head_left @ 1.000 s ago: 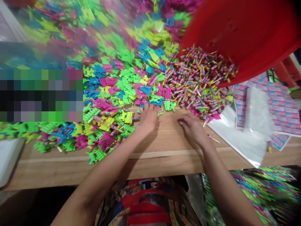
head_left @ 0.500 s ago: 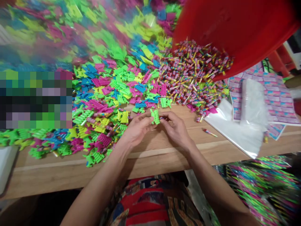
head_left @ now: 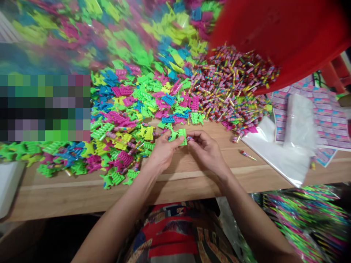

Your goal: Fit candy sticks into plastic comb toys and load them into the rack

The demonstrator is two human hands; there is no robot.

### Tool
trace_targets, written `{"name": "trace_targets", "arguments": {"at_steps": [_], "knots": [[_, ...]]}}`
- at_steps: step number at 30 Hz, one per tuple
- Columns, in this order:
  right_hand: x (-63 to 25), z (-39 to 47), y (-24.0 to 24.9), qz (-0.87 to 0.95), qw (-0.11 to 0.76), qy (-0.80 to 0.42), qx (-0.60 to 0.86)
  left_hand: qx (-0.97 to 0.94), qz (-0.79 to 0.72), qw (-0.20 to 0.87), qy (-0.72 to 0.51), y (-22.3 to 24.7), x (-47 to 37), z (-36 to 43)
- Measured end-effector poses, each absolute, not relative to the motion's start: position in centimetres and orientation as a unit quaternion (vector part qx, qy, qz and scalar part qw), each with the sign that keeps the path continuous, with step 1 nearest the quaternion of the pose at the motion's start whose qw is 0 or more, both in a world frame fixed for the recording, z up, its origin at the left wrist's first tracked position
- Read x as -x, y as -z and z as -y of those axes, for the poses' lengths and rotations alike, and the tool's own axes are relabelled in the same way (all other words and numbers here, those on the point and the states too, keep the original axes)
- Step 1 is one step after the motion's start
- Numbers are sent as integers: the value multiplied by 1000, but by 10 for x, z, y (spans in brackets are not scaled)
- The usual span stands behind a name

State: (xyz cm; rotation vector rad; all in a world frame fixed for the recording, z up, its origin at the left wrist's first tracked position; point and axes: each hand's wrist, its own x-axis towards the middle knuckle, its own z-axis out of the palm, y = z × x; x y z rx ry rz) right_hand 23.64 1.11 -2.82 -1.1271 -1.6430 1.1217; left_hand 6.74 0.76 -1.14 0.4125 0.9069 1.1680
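Note:
Above the wooden table (head_left: 189, 186), my left hand (head_left: 163, 149) pinches a bright green plastic piece (head_left: 183, 136), its thumb lying across it. Just to the right, my right hand (head_left: 206, 149) is closed on a small tube with a pink printed label (head_left: 189, 138), mostly hidden by the fingers. The tube's end is close to the green piece's right edge; whether they touch I cannot tell. Beyond my hands spreads a heap of similar plastic pieces (head_left: 148, 95) in green, pink, blue and yellow. A pile of small labelled tubes (head_left: 227, 84) lies to its right.
A red basin (head_left: 274, 40) tilts over the tubes. One loose tube (head_left: 248, 155) lies right of my hands. Clear plastic bags (head_left: 300, 120) rest on printed pink sheets (head_left: 329, 117). Bagged colourful items (head_left: 301, 215) are below the table edge. A white object (head_left: 11, 186) stands at left.
The green piece has turned in my left hand and now shows a flatter face. The tube in my right hand shows more. The whole view has shifted slightly.

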Motion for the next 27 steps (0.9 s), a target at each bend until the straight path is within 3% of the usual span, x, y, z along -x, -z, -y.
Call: {"name": "trace_targets", "arguments": {"at_steps": [18,27], "knots": [[-240,-13,22,621,463,-490,399,-234,-406,738,-486,-1,-60,-3],[-230,-9,22,738,403,-347,415,-385,-567,531,-499,8,-67,5]]}}
